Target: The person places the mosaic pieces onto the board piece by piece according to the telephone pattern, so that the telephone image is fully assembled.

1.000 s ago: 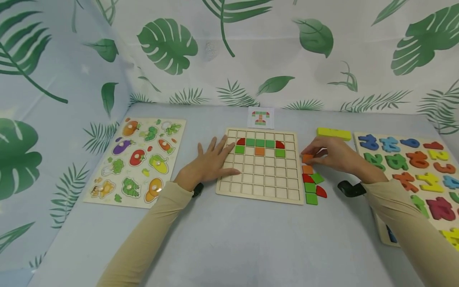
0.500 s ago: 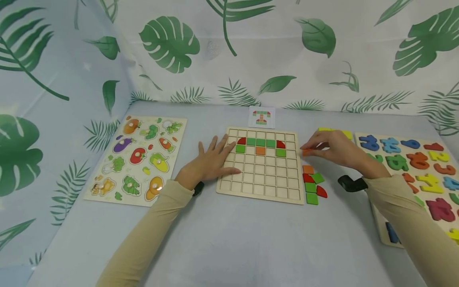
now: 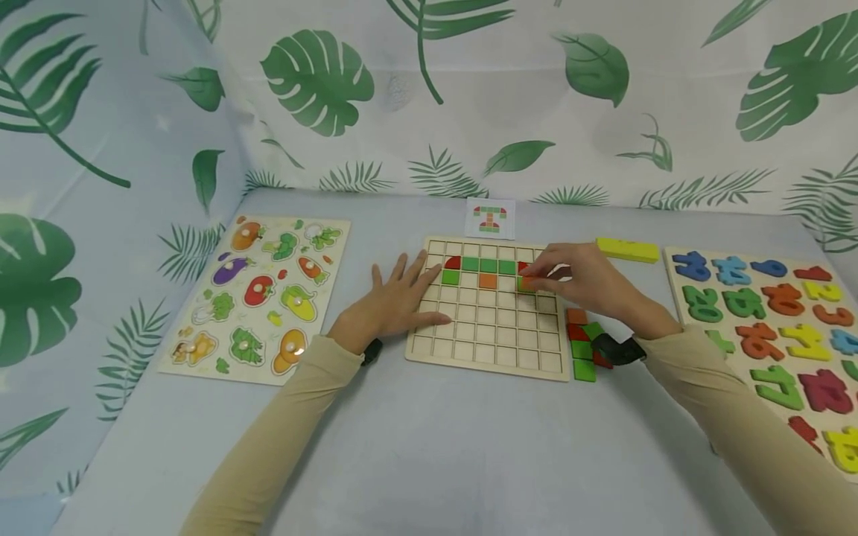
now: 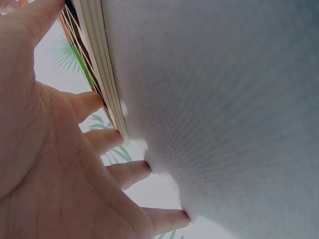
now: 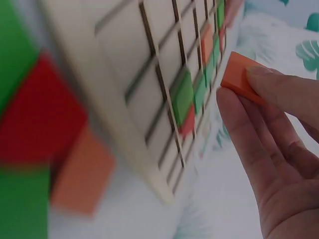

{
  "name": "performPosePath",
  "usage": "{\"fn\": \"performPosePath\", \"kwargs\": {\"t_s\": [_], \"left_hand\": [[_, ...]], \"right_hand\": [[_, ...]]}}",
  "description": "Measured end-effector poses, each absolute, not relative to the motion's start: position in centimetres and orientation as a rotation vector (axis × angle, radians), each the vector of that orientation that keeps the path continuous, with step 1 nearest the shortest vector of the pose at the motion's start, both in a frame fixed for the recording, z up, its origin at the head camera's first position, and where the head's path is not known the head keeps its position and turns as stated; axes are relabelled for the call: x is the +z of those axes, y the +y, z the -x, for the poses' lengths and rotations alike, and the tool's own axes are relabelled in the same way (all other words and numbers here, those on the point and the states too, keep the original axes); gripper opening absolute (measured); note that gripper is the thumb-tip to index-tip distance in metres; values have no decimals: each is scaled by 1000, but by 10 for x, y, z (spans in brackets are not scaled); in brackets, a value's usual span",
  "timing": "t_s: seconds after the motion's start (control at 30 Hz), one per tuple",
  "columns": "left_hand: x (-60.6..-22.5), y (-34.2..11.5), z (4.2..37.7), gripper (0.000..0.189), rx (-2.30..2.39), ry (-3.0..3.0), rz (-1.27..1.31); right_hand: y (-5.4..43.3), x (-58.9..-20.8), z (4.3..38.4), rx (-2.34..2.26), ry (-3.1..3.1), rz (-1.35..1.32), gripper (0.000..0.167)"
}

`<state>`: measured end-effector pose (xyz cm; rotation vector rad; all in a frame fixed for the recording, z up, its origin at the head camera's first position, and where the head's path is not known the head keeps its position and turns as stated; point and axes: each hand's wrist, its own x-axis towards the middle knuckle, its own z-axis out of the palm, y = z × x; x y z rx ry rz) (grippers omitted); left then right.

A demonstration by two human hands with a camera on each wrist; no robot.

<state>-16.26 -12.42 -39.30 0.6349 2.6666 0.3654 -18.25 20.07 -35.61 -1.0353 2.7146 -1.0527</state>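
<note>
My right hand (image 3: 583,277) pinches an orange square tile (image 5: 239,75) between thumb and fingers, held over the right part of the wooden grid board (image 3: 479,353). In the head view that tile overlaps a green tile in the board. My left hand (image 3: 392,304) lies spread on the board's left edge, thumb and fingertips straight. Set in the grid are a row of green tiles (image 3: 488,265), a red quarter-round tile (image 3: 453,263) at the left end, a green square (image 3: 451,278) below it and an orange square (image 3: 488,281) under the middle.
Loose green, red and orange tiles (image 3: 583,370) lie right of the board. A printed pattern card (image 3: 491,229) sits behind it, a yellow block (image 3: 628,250) at back right. A vegetable puzzle (image 3: 322,290) lies left, a number puzzle (image 3: 677,272) right.
My right hand has lifted the orange square from beside the board and carried it left over the grid. My left hand stays in place.
</note>
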Motion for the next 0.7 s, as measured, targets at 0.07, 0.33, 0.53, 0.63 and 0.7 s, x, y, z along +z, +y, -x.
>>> {"fn": "performPosePath", "kwargs": {"t_s": [0.07,0.33,0.53,0.63,0.7], "left_hand": [[-393,-124,162,97,367,2666,-633],[-393,-124,163,96,365,2660,-624],[-392,-124,162,97,372,2656,-613],[-392,-124,163,97,369,2655,-608],[-392,-124,163,97,364,2656,-608]], "right_hand": [[193,-361,181,-1092,2685,1033,23],[169,-378,181,-1172,2592,1021,22],[157,-383,180,-1163,2593,1004,23],[154,-384,180,-1156,2601,1008,22],[153,-385,180,-1161,2597,1017,22]]}}
